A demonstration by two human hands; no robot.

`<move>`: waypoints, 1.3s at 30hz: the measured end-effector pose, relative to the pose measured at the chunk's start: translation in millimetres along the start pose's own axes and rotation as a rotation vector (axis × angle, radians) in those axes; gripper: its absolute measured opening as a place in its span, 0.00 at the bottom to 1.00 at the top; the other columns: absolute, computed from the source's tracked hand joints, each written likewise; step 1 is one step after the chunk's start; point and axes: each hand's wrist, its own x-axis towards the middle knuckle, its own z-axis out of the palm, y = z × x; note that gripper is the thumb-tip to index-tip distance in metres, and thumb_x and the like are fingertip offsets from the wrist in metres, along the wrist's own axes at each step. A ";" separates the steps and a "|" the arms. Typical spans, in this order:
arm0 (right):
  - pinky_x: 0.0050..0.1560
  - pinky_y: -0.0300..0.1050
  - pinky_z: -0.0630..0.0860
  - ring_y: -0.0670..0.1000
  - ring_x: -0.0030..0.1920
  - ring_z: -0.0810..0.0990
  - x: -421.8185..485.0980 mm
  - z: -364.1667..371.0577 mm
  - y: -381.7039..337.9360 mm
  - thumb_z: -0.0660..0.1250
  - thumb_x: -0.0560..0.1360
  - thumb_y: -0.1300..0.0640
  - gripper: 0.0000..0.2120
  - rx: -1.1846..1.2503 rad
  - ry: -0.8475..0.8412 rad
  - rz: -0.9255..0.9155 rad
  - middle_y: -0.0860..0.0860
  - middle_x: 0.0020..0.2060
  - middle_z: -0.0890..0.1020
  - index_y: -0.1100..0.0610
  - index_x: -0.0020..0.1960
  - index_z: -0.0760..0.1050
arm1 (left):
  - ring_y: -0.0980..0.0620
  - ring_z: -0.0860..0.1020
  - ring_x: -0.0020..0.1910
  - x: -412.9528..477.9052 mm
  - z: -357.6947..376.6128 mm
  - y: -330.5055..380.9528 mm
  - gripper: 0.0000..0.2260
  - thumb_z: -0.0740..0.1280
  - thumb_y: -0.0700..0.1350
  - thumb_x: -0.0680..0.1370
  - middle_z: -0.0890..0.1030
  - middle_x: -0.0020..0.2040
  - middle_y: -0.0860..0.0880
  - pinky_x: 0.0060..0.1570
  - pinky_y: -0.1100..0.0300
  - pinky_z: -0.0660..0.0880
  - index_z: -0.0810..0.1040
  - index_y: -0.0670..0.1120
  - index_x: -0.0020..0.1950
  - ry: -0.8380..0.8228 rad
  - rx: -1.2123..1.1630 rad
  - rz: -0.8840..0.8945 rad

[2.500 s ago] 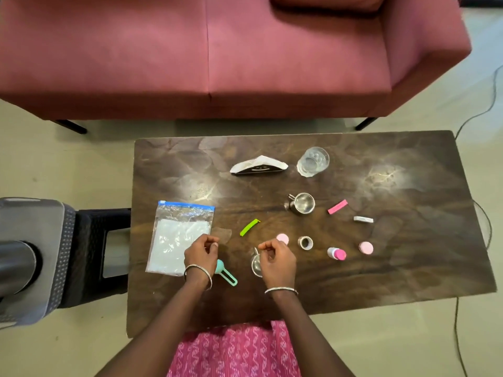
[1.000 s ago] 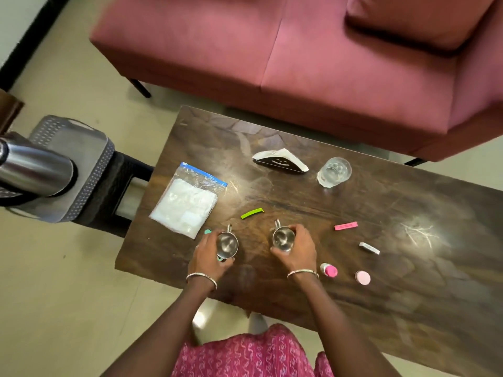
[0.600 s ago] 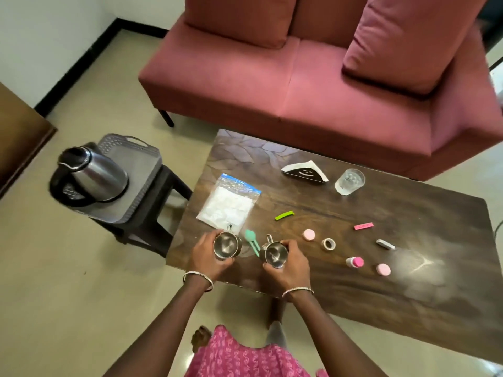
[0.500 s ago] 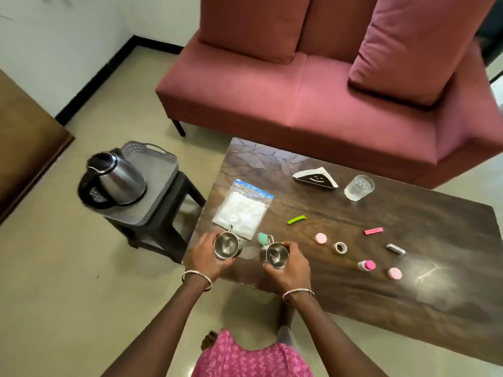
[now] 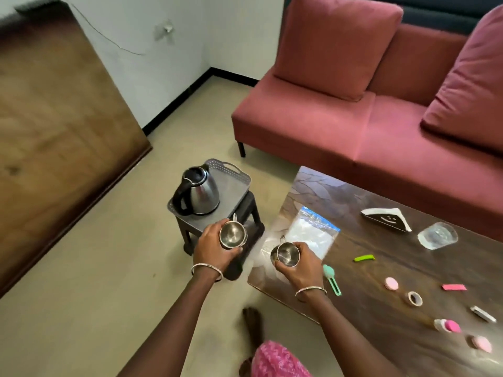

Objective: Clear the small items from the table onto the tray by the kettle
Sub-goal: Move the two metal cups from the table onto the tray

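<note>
Once both steel cups had left the tabletop (image 5: pixel 367 268), the left hand (image 5: pixel 215 248) — clamped on one cup (image 5: pixel 232 235) — reached the tray (image 5: pixel 234 183). The right hand (image 5: pixel 299 268) gripped the other cup (image 5: pixel 285 254), seemingly trailing — delivery looked imminent.

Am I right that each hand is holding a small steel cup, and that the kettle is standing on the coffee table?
Not quite. The left hand and right hand do each hold a small steel cup, but the head view shows the kettle standing on the grey tray on the black stool, not on the coffee table.
</note>
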 end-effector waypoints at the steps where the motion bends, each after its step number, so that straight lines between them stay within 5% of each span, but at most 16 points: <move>1: 0.37 0.30 0.68 0.46 0.42 0.79 9.0 5.8 -5.9 0.79 0.60 0.42 0.24 0.003 -0.008 -0.009 0.44 0.43 0.82 0.48 0.51 0.75 | 0.51 0.78 0.56 9.7 -3.3 -2.9 0.34 0.82 0.49 0.58 0.80 0.58 0.51 0.55 0.61 0.74 0.77 0.51 0.62 0.005 -0.001 -0.006; 11: 0.43 0.39 0.70 0.50 0.46 0.79 107.3 58.3 -63.2 0.80 0.60 0.44 0.28 0.006 -0.065 0.012 0.48 0.47 0.81 0.52 0.54 0.74 | 0.47 0.79 0.55 122.3 -25.1 -10.3 0.32 0.81 0.48 0.59 0.77 0.58 0.51 0.49 0.62 0.72 0.76 0.53 0.62 -0.015 0.057 -0.060; 16: 0.45 0.41 0.72 0.51 0.49 0.79 151.8 80.7 -86.0 0.80 0.61 0.46 0.28 -0.052 -0.104 -0.001 0.50 0.49 0.82 0.54 0.56 0.74 | 0.47 0.78 0.56 173.6 -30.1 -20.4 0.33 0.82 0.47 0.59 0.76 0.59 0.49 0.54 0.56 0.75 0.76 0.50 0.62 -0.024 0.064 -0.070; 24: 0.53 0.46 0.76 0.57 0.57 0.81 212.9 121.5 -131.9 0.79 0.63 0.46 0.36 -0.092 -0.006 -0.016 0.53 0.57 0.83 0.56 0.67 0.72 | 0.48 0.78 0.55 273.0 -44.5 -36.2 0.31 0.79 0.54 0.60 0.78 0.58 0.50 0.50 0.57 0.74 0.75 0.51 0.62 -0.003 0.140 -0.014; 28: 0.51 0.46 0.76 0.57 0.54 0.82 244.4 146.3 -158.6 0.80 0.62 0.47 0.33 -0.087 0.019 0.055 0.54 0.54 0.84 0.56 0.63 0.74 | 0.48 0.79 0.55 335.1 -50.4 -44.8 0.32 0.78 0.55 0.60 0.78 0.58 0.52 0.49 0.58 0.74 0.75 0.53 0.62 -0.039 0.147 0.008; 39: 0.54 0.45 0.74 0.53 0.57 0.78 336.5 247.5 -185.3 0.79 0.61 0.45 0.32 -0.052 0.081 0.282 0.52 0.56 0.79 0.56 0.61 0.73 | 0.46 0.78 0.59 482.4 -11.1 -115.5 0.36 0.81 0.51 0.61 0.78 0.62 0.50 0.53 0.54 0.74 0.73 0.52 0.66 -0.344 0.237 0.103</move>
